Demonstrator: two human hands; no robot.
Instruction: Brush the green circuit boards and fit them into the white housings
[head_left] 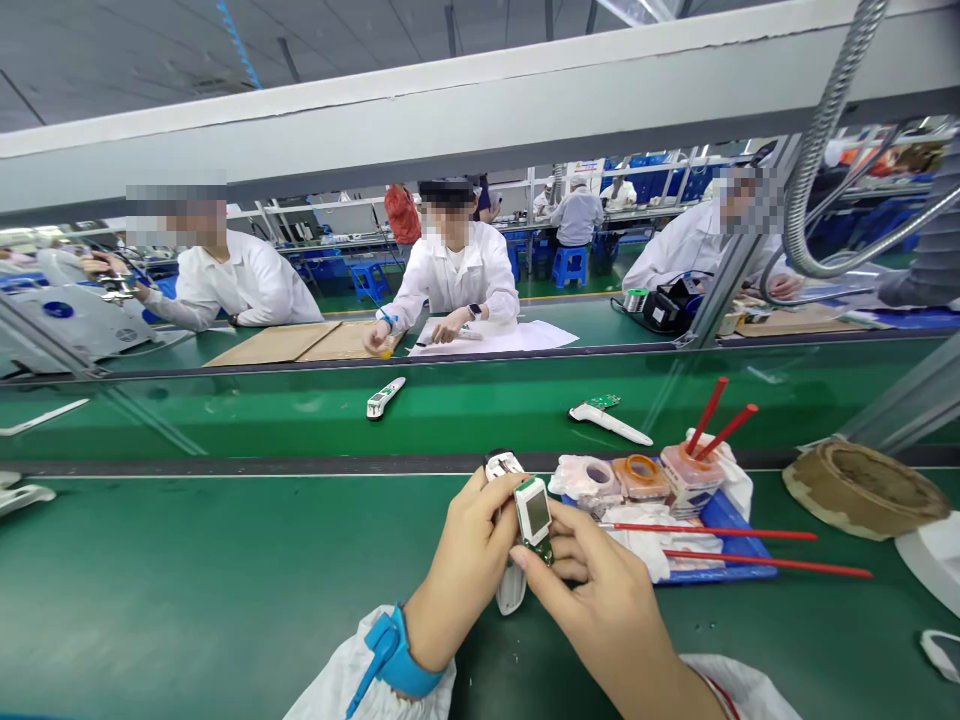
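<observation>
My left hand (465,565) grips a white plastic device housing (511,590), whose upper end (499,466) shows above my fingers. My right hand (592,610) holds a green circuit board with a small rectangular screen (534,515) between thumb and fingers, close against the housing. A blue strap (394,650) circles my left wrist. To the right of my hands lies a blue tray (742,528) with white tissue, small containers of paste and red-handled sticks. My right fingers are nearest its left end, not touching it.
A green conveyor belt (300,415) carries a white device (385,397) and another with a green board (609,420). A brown tape roll (862,490) sits right of the tray. Co-workers in white coats (454,275) work across the belt behind a metal frame (450,110).
</observation>
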